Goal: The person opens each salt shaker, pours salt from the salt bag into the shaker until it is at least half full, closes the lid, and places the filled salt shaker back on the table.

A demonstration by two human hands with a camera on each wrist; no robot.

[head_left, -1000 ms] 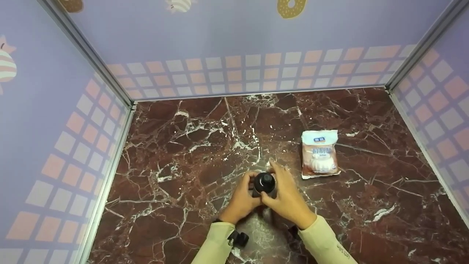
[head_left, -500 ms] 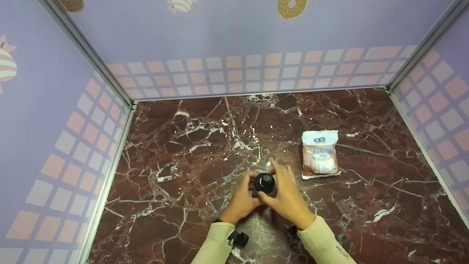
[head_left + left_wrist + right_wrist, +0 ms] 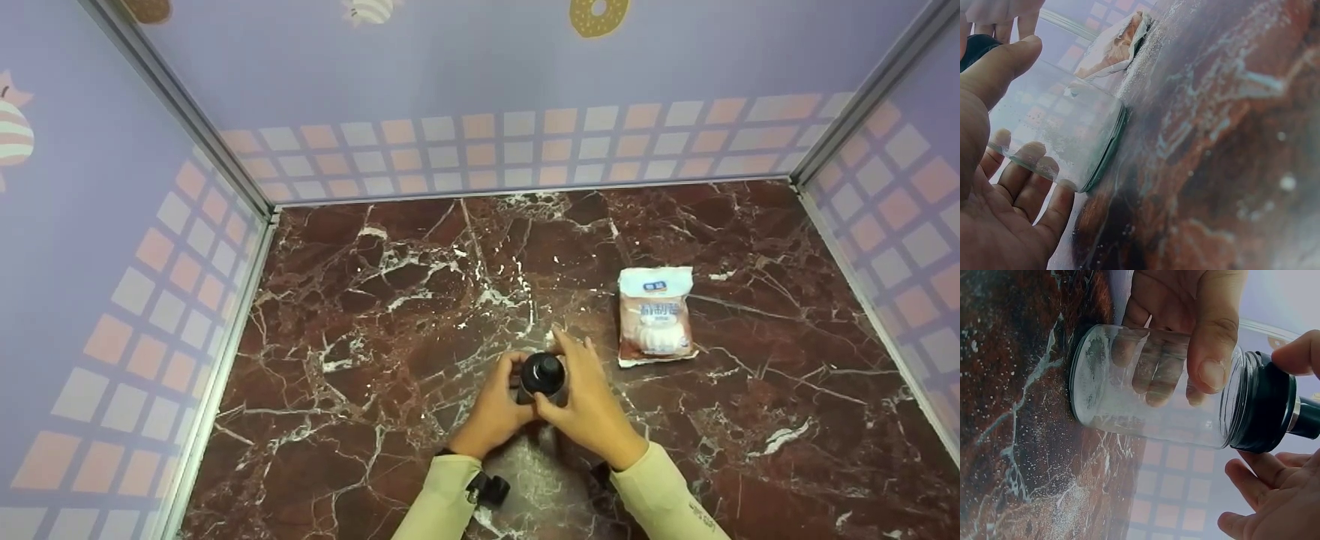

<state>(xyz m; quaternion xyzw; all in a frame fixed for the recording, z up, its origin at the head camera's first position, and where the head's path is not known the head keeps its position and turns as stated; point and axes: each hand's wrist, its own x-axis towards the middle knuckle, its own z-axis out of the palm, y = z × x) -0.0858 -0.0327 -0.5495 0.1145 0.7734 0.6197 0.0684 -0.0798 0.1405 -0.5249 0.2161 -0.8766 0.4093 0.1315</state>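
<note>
A clear glass jar [image 3: 1140, 405] stands upright on the marbled surface, close to the person. White powder clings inside near its base. It has a black screw lid [image 3: 543, 375], topped by a narrower black knob with a metallic band. My left hand [image 3: 493, 409] grips the jar body, thumb on one side and fingers round the other, as the left wrist view also shows. At the lid is my right hand [image 3: 589, 401], its thumb and fingers [image 3: 1258, 467] holding the lid from opposite sides.
A white and brown printed packet [image 3: 655, 316] of what looks like salt lies to the right of the hands. White specks are scattered over the dark red marbled tabletop [image 3: 420, 367]. Patterned purple panels [image 3: 487, 82] enclose the back and both sides.
The right thumb slides slightly left on the lid, then back right, and the lid's knob shifts a little with it. The left hand and jar body keep their place.
</note>
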